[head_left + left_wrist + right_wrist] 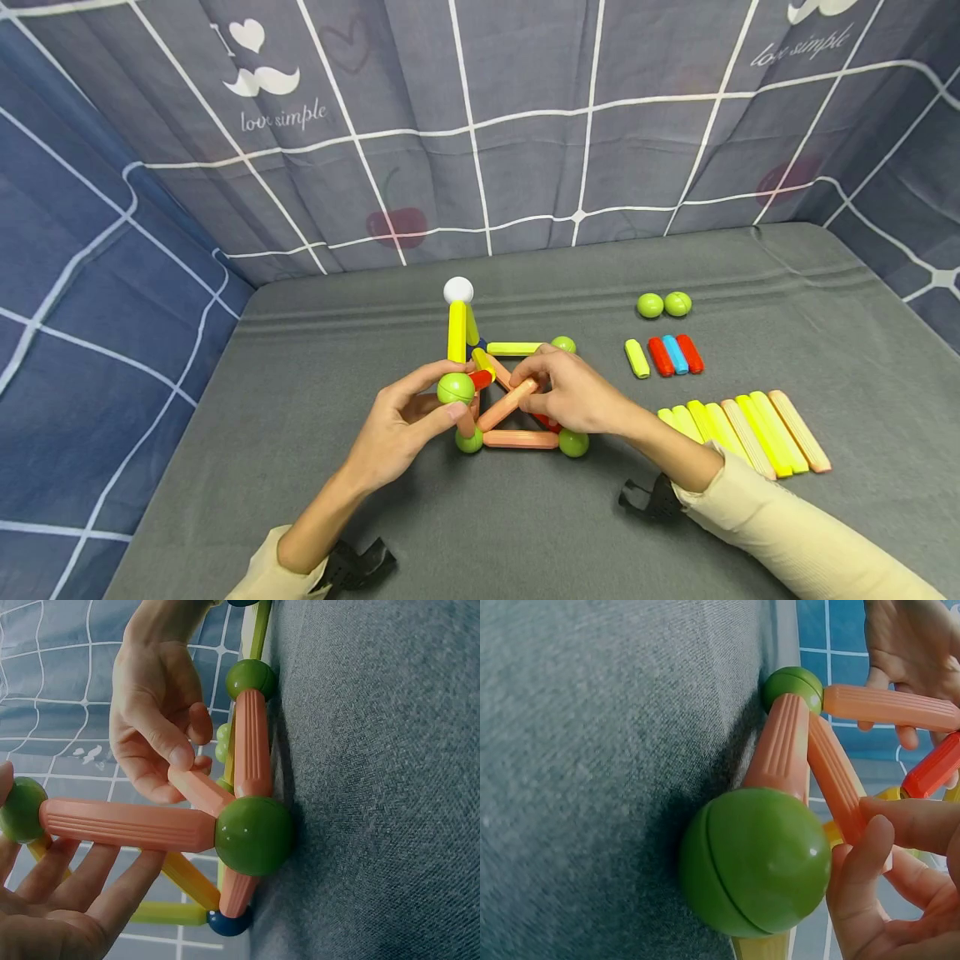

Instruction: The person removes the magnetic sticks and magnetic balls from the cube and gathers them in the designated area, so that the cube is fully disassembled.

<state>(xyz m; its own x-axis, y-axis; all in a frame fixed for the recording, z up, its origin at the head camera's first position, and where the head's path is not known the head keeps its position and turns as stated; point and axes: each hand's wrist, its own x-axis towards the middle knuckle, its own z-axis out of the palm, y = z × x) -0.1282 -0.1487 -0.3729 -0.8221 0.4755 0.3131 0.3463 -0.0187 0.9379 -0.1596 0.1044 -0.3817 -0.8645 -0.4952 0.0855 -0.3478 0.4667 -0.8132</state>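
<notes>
A frame of ribbed plastic sticks and balls stands on the grey cloth. My left hand (pixel 393 425) grips a green ball (pixel 455 389) at the frame's raised near-left corner. From that ball an upright orange stick (pixel 127 823) runs down to a lower green ball (pixel 255 836), and a red stick (pixel 482 380) also leaves it. My right hand (pixel 576 390) pinches the upper end of another orange stick (pixel 840 780) between thumb and fingers. This stick slants up over the base, its lower end at the lower green ball. Another green ball (pixel 756 861) forms the near-right base corner.
Behind the left hand, yellow sticks (pixel 457 332) rise to a white ball (pixel 458 290). On the right lie two loose green balls (pixel 650 306), short sticks (pixel 675 354) in red, blue and yellow-green, and a row of long sticks (pixel 750 433). A checked curtain (pixel 525 167) hangs behind.
</notes>
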